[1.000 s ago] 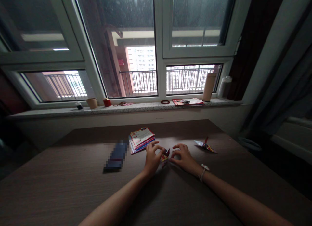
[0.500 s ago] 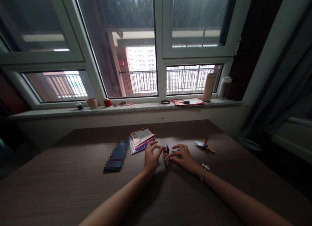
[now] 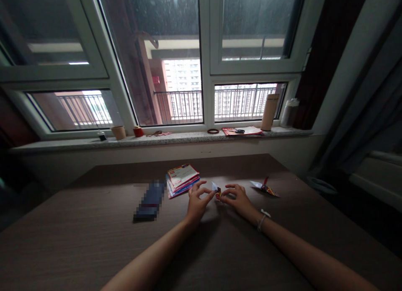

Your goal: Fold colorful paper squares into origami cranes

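Note:
Between my hands is a small folded paper piece (image 3: 218, 194), with a pale blue-white point at the top and a red and yellow printed part below. My left hand (image 3: 197, 201) pinches its left side between thumb and forefinger. The fingertips of my right hand (image 3: 237, 199) close on its right side, and a pale band circles that wrist. To the right lies another folded paper piece (image 3: 266, 188), shaped like an origami crane with spread wings and a red upright point. Just behind my left hand is a stack of printed paper sheets (image 3: 183, 176).
A dark pixelated object (image 3: 150, 202) lies left of the stack on the brown table (image 3: 94, 236). Along the windowsill (image 3: 185, 137) stand a paper cup (image 3: 118, 132), a red spool (image 3: 138, 132), scissors (image 3: 240, 131) on papers, a tan bottle (image 3: 269, 112) and a white bottle (image 3: 289, 113).
The folded paper piece between my hands has turned, so a pale point now shows at its top. My left fingertips have shifted slightly right and my hands are closer together.

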`<state>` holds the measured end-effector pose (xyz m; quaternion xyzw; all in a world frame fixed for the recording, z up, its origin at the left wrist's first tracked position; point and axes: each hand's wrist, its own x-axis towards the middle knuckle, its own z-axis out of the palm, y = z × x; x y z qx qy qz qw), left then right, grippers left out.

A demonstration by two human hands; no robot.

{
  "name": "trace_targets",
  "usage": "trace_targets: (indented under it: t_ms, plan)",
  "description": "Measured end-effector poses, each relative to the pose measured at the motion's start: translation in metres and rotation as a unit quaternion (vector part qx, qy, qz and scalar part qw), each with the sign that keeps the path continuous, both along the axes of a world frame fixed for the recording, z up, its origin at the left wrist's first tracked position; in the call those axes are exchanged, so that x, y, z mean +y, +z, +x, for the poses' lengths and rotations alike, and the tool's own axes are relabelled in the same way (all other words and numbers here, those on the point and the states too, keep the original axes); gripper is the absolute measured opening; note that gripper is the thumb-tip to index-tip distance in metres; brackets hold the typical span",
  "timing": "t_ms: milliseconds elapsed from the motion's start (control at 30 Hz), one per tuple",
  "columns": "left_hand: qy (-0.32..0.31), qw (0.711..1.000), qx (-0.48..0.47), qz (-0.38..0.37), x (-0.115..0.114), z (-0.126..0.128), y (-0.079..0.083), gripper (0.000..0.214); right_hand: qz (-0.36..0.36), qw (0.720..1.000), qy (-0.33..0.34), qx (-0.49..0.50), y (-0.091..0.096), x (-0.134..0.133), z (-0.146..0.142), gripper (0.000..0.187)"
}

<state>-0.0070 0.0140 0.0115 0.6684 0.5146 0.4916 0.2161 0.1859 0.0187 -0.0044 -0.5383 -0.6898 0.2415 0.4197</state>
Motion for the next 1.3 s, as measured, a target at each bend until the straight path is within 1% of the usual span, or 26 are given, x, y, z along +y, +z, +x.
trace_targets:
  t_ms: [133,233,333,433,567,700,867,1100,1300]
  plan:
    - [0.007,1.0,0.009,-0.001,0.0,0.001,-0.001,0.006,0.008,1.0,-0.014,0.015,-0.002,0.004,0.003,0.018]
    - [0.012,1.0,0.024,-0.006,-0.001,0.0,0.001,0.006,0.014,1.0,-0.014,0.023,-0.002,0.008,0.007,0.019]
    - [0.015,0.999,0.048,-0.001,0.001,-0.002,0.003,0.006,0.016,1.0,-0.006,0.023,0.0,0.01,0.01,0.023]
    - [0.016,0.997,0.071,0.006,0.005,-0.005,0.0,0.013,0.013,1.0,0.015,0.018,0.004,0.01,0.013,0.026]
    - [0.012,0.995,0.096,-0.001,0.012,-0.006,-0.011,0.023,-0.004,0.998,0.068,0.006,0.006,0.009,0.015,0.029]
    - [-0.009,0.995,0.095,-0.033,0.016,-0.006,-0.016,0.021,-0.021,0.996,0.084,-0.025,0.002,0.011,0.015,0.029]
    - [-0.039,0.994,0.092,-0.044,0.016,-0.008,-0.014,0.014,-0.025,0.995,0.082,-0.051,-0.002,0.012,0.015,0.029]
    - [-0.054,0.994,0.087,-0.048,0.018,-0.009,-0.014,0.021,-0.027,0.993,0.089,-0.066,0.003,0.007,0.013,0.025]
    - [-0.061,0.991,0.098,-0.061,0.017,-0.007,-0.016,0.016,-0.035,0.992,0.098,-0.073,0.007,0.005,0.012,0.022]
